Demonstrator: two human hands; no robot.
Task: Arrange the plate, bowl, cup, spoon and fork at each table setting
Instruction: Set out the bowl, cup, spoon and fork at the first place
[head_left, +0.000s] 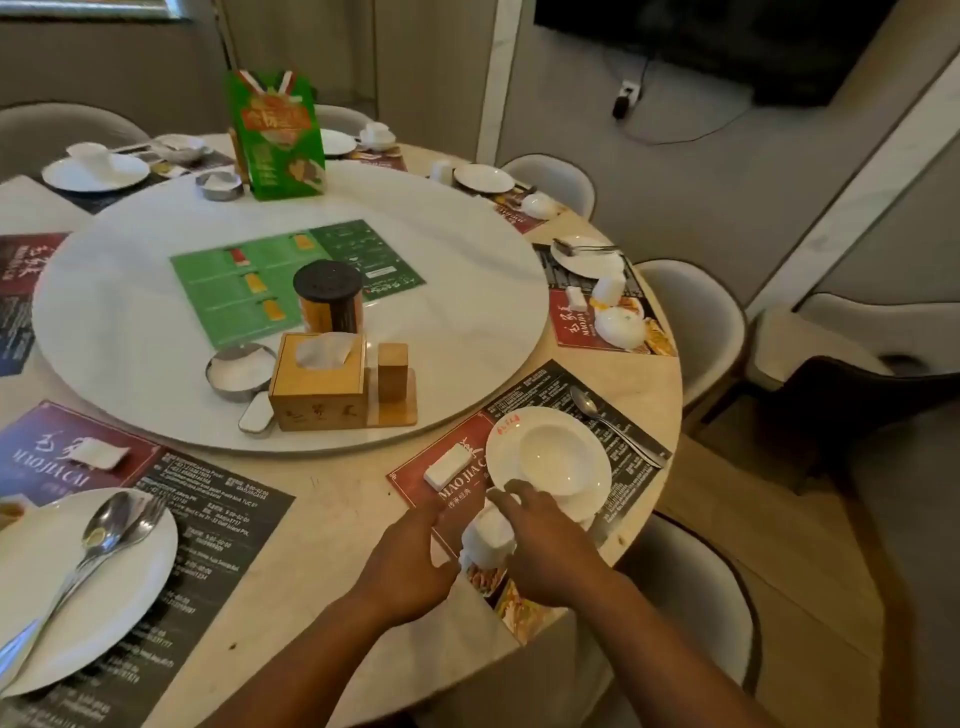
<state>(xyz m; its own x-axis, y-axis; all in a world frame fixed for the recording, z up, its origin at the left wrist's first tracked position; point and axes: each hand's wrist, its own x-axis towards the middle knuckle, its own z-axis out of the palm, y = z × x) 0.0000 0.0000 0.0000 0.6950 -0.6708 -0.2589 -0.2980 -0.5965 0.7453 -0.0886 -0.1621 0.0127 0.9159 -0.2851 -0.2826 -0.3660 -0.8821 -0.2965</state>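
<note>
On the red and black placemat (524, 395) before me stands a white plate (498, 462) with a white bowl (553, 460) on it. A spoon (597, 413) lies on the mat to the plate's right, beside what looks like a fork's handle. A small white cup (488, 538) sits just in front of the plate, between my hands. My left hand (410, 558) is beside the cup's left with straight fingers. My right hand (543, 545) lies over the cup's right side, fingertips at the plate's near rim. A white rectangular rest (449, 465) lies left of the plate.
At the left setting a plate (57, 623) carries a spoon and fork. The white turntable (156, 332) bears a wooden tissue box (317, 387), a canister and metal dishes. More settings ring the far side. Padded chairs (696, 587) stand around the table edge.
</note>
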